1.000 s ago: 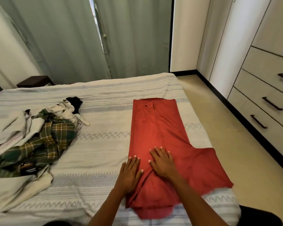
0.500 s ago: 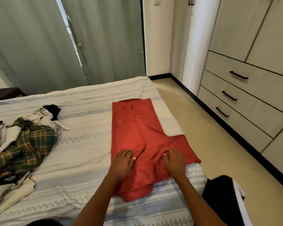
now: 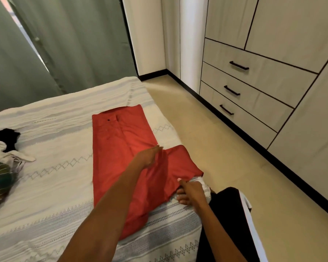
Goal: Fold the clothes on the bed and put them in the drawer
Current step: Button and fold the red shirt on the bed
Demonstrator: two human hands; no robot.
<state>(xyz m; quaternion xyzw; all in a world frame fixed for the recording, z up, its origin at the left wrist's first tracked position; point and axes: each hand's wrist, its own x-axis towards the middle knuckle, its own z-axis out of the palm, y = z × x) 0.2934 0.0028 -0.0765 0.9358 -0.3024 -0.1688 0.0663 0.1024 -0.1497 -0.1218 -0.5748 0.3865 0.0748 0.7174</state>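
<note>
Nearest, at the bed's [image 3: 45, 205] right edge, the right hand [image 3: 190, 191] pinches the lower hem of the red trousers [image 3: 119, 148], thumb on top and fingers [image 3: 182, 200] curled underneath the cloth. This part of the trousers spreads sideways toward the bed's right edge, its corner reaching just over it. A dark garment with a white stripe [image 3: 235, 214] shows beside that hand, at the bed's near right corner.

A little farther in, the left hand [image 3: 150, 156] lies flat on the trousers, palm down, fingers held straight and pressed together, pointing toward the right edge. It rests where the long folded part meets the sideways part.

The trousers lie lengthwise on the bed's right half, the waistband with a dark button at the far end, the near end close to the bed's near edge.

At the bed's left edge, well apart from the trousers, sits a heap of clothes [image 3: 2, 163]: green plaid, white and black pieces.

Beyond the bed's right edge is the floor [image 3: 225, 157], then a wardrobe with three shut drawers [image 3: 254, 95] with dark handles. Green curtains [image 3: 64, 44] hang behind the bed's far edge.
</note>
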